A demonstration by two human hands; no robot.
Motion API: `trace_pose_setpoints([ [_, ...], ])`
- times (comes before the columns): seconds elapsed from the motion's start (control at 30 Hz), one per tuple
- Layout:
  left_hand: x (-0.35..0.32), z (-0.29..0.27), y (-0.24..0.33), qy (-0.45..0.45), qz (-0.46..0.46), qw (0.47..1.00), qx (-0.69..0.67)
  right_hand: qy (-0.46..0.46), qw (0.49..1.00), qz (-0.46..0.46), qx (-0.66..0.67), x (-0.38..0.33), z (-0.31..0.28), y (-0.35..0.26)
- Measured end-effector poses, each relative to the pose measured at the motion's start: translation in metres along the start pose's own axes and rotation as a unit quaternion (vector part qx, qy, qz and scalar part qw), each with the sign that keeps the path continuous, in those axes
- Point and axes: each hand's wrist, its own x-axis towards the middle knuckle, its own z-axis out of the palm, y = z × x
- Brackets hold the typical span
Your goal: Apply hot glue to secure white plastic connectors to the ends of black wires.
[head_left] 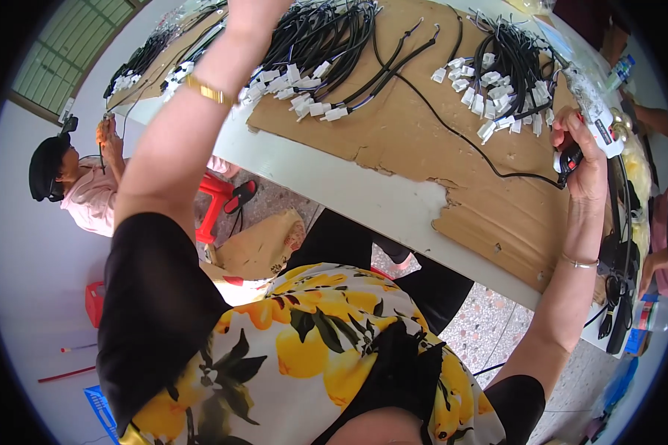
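Note:
My right hand (590,174) is closed around the grip of a white hot-glue gun (595,111) at the right end of the table, nozzle pointing away from me. Its black cord (453,132) trails left across a sheet of brown cardboard (416,141). Just left of the gun lies a bundle of black cables with white plugs (506,78). My left arm, with a gold wristband (205,91), reaches up beside a larger bundle of the same cables (315,55). That hand runs out past the top edge and cannot be seen.
The cardboard lies on a white table (349,178) whose near edge crosses in front of me. More cable bundles (145,59) lie at the far left end. Another person (78,189) works there. A red stool (217,199) stands below the table; dark tools (617,297) hang at the right.

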Motion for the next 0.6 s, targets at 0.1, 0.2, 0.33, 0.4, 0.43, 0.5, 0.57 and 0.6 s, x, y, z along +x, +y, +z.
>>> trace_pose_setpoints([
  [0.1, -0.044, -0.018, -0.044, -0.026, 0.026, 0.999, 0.032, -0.006, 1.000, -0.001, -0.021, 0.004, 0.007, 0.004],
  [0.2, -0.080, -0.032, -0.054, -0.090, -0.052, 0.994, 0.022, 0.013, 0.999, 0.030, -0.019, 0.000, 0.004, 0.004],
  [0.33, -0.109, -0.047, -0.063, -0.106, -0.099, 0.988, -0.049, -0.004, 0.999, 0.039, -0.009, -0.002, 0.006, 0.004],
  [0.4, -0.119, -0.051, -0.062, -0.090, -0.150, 0.976, -0.127, 0.006, 0.999, 0.047, -0.010, -0.002, 0.008, 0.006],
  [0.43, -0.123, -0.052, -0.060, -0.086, -0.176, 0.969, -0.154, 0.005, 0.999, 0.048, -0.011, -0.001, 0.009, 0.006],
  [0.5, -0.127, -0.048, -0.053, -0.084, -0.177, 0.964, -0.178, -0.008, 0.998, 0.049, -0.030, 0.000, 0.009, 0.007],
  [0.57, -0.125, -0.041, -0.044, -0.083, -0.177, 0.960, -0.202, -0.017, 0.998, 0.046, -0.025, 0.002, 0.009, 0.010],
  [0.6, -0.122, -0.036, -0.036, -0.078, -0.189, 0.953, -0.221, -0.024, 0.999, 0.041, -0.020, 0.002, 0.010, 0.011],
])
